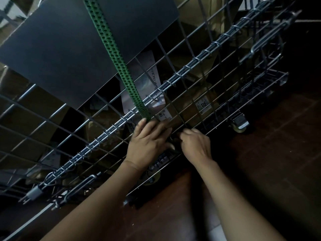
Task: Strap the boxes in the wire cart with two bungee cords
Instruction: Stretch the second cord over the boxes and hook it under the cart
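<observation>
A green bungee cord (113, 54) runs taut from the top of the frame down over a flat dark box (78, 46) and across the wire cart's upper rail (173, 80). My left hand (149, 143) is closed around the cord's lower end against the cart's near side panel. Right beside it, my right hand (196, 145) pinches something small and dark at the wire, likely the cord's hook; it is mostly hidden by my fingers. Brown cardboard boxes (196, 108) with labels show through the mesh.
The cart's side is a wire grid with a coil-bound rail and a handle bar (265, 40) at the upper right. A caster wheel (240, 123) sits under the cart's base. Dark reddish floor tiles (269, 162) lie to the right and below.
</observation>
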